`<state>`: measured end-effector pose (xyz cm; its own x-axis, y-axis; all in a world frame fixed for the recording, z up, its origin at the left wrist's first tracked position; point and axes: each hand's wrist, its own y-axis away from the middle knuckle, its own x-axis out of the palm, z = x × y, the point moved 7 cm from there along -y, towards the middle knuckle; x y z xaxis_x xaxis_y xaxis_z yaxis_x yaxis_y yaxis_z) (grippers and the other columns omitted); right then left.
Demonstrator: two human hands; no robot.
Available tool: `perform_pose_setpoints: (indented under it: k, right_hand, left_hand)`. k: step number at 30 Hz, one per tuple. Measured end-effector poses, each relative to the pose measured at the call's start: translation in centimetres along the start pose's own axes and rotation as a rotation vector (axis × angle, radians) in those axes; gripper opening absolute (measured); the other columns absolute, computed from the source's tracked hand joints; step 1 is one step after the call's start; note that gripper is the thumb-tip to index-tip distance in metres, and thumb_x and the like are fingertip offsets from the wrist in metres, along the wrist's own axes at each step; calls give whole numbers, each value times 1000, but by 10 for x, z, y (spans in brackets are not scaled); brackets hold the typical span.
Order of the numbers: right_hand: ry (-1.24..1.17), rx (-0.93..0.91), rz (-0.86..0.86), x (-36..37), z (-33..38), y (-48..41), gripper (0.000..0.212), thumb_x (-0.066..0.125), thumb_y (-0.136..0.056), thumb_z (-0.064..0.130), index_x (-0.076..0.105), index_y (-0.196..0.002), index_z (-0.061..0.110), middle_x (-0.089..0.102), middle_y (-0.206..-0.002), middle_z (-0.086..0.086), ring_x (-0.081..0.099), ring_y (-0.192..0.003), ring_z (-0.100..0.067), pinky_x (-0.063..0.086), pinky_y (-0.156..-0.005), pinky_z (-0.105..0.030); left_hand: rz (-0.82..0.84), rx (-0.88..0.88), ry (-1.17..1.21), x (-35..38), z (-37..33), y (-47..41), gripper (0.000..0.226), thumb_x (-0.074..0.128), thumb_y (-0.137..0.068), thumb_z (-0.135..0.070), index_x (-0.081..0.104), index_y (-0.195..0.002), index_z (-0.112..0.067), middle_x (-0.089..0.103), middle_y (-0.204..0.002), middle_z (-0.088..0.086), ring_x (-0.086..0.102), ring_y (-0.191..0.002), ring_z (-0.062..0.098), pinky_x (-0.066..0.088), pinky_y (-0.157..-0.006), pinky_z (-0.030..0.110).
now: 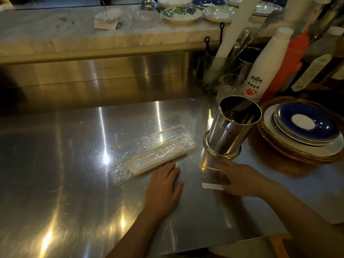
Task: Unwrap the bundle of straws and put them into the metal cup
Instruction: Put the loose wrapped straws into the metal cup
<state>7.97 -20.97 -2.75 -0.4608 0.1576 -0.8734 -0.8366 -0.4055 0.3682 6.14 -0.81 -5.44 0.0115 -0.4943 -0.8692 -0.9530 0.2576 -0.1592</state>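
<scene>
A: Status on the bundle of straws point(154, 155)?

B: It lies flat on the steel table point(74, 183), left of the metal cup point(234, 127) and apart from it. Clear film is around it, and loose film is spread on the side away from the camera. Its long axis runs diagonally, with the far end pointing toward the cup's base.

A: The cup?

B: It stands with its mouth up on a round metal base. The inside is dark and I can't read it.

A: Left hand point(163, 189)?

B: It is down-left of the cup, palm down on the table with the fingers straight. The fingertips are at the near edge of the bundle, on or just touching the film. It is not gripping anything.

A: Right hand point(240, 179)?

B: It is directly below the cup on the near side, low over the table, and motion-blurred. Two white strips poke out on its left side, the lower strip point(212, 186) from under the fingers and the upper strip point(212, 168) by the fingertips. They look like paper-wrapped straw ends. I can't tell whether the fingers are closed on them or only resting over them.

A: Anything else around?

B: A plate stack point(305, 127) with a blue plate on top is right of the cup, nearly touching it. A clear glass point(230, 84) and a white bottle point(266, 67) stand behind the cup. A utensil holder point(219, 69) is further back, and bowls point(182, 13) sit on the marble ledge behind it.
</scene>
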Motion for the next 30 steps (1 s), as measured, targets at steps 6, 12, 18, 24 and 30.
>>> perform_pose_setpoints:
  k: [6, 12, 18, 24, 30]
  right_hand:
    - [150, 7, 53, 18, 3, 8, 51, 56, -74, 28, 30, -117, 33, 49, -112, 6, 42, -61, -2, 25, -48, -16]
    - [118, 32, -48, 19, 4, 5, 33, 48, -82, 31, 36, -113, 28, 62, -104, -3, 58, -85, -20, 38, -68, -28]
    - [-69, -56, -165, -19, 29, 8, 23, 40, -91, 32, 57, -87, 17, 62, -84, -4, 57, -74, -19, 42, -62, -27]
    - [-373, -24, -361, -89, 51, 22, 37, 43, -92, 32, 59, -70, 7, 48, -52, 0, 48, -43, -6, 36, -43, -14]
    - [-566, -173, -693, -169, 68, 52, 23, 48, -89, 18, 57, -75, 2, 58, -62, -15, 59, -57, -15, 48, -54, -26]
  left_hand:
    - [0, 3, 8, -1, -1, -1, 41, 50, -90, -38, 50, -128, -21, 49, -139, 2, 38, -130, 18, 20, -105, 28]
    - [-9, 5, 1, -2, -2, 0, 40, 54, -89, -35, 53, -126, -18, 51, -137, 4, 41, -128, 20, 22, -104, 30]
    - [0, 0, 3, -3, -2, 0, 41, 50, -90, -37, 50, -128, -19, 48, -139, 4, 39, -130, 20, 20, -104, 29]
    - [-4, -7, -10, -1, -1, 1, 42, 49, -90, -40, 50, -128, -21, 49, -139, 3, 40, -129, 18, 20, -104, 29]
    - [-17, -7, 3, -2, -1, 1, 42, 49, -90, -40, 49, -128, -22, 49, -139, 1, 41, -128, 17, 21, -104, 28]
